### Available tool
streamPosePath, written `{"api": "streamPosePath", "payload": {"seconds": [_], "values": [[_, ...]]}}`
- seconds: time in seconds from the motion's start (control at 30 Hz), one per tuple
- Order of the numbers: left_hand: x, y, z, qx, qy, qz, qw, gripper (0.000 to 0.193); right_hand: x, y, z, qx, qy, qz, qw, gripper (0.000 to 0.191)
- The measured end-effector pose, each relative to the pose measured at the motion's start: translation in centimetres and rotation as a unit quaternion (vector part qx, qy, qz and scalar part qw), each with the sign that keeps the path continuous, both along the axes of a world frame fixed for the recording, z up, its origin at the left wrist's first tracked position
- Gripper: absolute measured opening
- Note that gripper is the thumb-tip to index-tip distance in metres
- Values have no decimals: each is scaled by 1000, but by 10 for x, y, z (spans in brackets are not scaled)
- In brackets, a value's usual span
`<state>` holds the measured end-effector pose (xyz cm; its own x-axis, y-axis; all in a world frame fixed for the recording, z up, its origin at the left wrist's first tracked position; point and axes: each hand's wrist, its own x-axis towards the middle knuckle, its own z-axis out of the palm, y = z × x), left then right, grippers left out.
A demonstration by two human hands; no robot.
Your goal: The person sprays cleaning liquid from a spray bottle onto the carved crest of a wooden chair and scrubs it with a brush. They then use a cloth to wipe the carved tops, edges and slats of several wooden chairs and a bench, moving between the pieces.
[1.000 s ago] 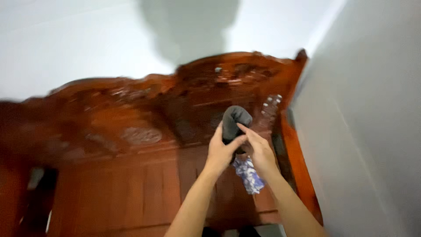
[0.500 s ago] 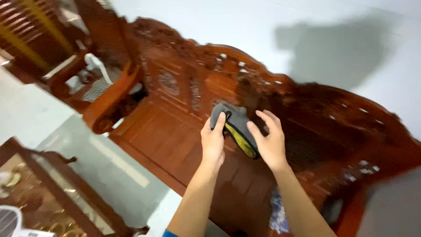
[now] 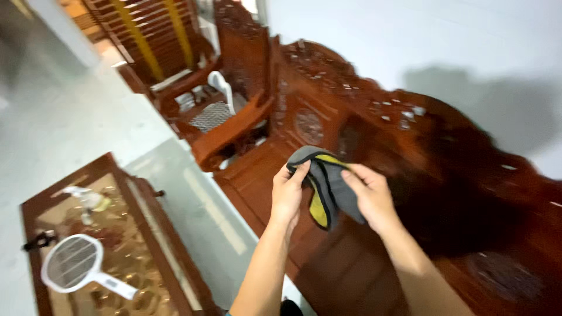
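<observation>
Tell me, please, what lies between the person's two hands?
In the head view, a grey cloth with a yellow inner side spans between the left hand and right hand; both grip it.

The cloth (image 3: 328, 187) between the hands looks soft and matt, grey outside and yellow inside, with a dark stitched edge. The carved bench (image 3: 363, 129) is reddish wood with a glossy, polished finish. The counter (image 3: 146, 216) has a wooden frame and a shiny top. The racket (image 3: 79, 266) looks like smooth white plastic.
</observation>
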<state>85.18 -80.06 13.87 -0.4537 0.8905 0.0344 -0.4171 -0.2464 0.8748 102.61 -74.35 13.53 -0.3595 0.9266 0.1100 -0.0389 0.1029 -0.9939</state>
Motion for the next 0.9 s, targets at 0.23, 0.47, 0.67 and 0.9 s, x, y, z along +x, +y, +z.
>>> {"api": "streamPosePath", "payload": {"seconds": [0.23,0.47,0.67,0.9], "values": [[-164,-35,27,-47,-179,30,982,24,-160,21,31,-27,-33,82,996,26],[-301,-81,45,-93,-233,42,967,34,-281,30,45,-77,-185,171,965,28],[-352,-87,16,-98,-277,39,955,36,-338,65,20,-79,-181,222,955,27],[-447,-74,-6,-154,-146,134,968,31,-455,97,-19,52,-172,194,964,27]]}}
